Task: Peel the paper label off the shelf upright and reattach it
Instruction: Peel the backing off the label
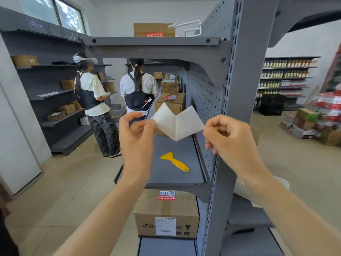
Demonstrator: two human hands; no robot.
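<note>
A white paper label (178, 122) hangs in the air between my hands, bent into a V with its blank side toward me. My left hand (137, 134) pinches its left corner between thumb and fingers. My right hand (227, 134) pinches its right corner. The label is off the grey shelf upright (239, 100), which rises just right of it with a column of slots down its edge. The label floats above the grey shelf board (166, 174).
A yellow plastic scraper (174, 160) lies on the shelf board below the label. Cardboard boxes (166, 213) sit on the shelf underneath and further back. Two people (114, 97) stand in the aisle to the left by wall shelves. Stocked shelves and goods fill the right.
</note>
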